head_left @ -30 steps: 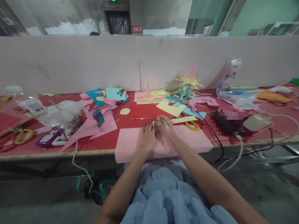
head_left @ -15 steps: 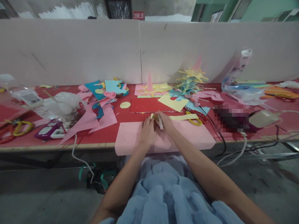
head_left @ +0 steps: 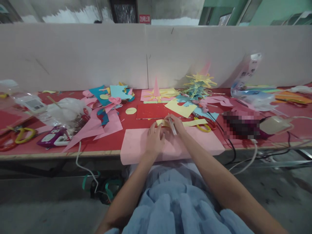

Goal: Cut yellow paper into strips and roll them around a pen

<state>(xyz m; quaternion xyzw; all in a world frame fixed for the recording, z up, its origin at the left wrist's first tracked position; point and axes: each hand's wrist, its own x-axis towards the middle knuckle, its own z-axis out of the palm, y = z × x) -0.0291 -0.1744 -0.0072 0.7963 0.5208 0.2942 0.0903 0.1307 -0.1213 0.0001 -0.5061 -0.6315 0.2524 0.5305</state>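
Observation:
A narrow yellow paper strip lies across the far edge of a large pink paper sheet at the table's front. My left hand rests on the pink sheet, fingers stretched out to the strip's left end and thumb apart. Closed round a slim, pale pen, my right hand leans over the strip. The pen's tip is hidden by the fingers. Just beyond my hands is a red board, with a notched yellow sheet overlapping its right side.
Yellow-handled scissors lie right of my hands. Behind stand a pink paper cone and a fringed paper tree. Paper scraps, a purple glue gun and a plastic bottle are left. Cables hang at right.
My right hand has shifted slightly right with the pen, away from my left hand. The strip's left end, bent up under my fingers before, now lies flatter.

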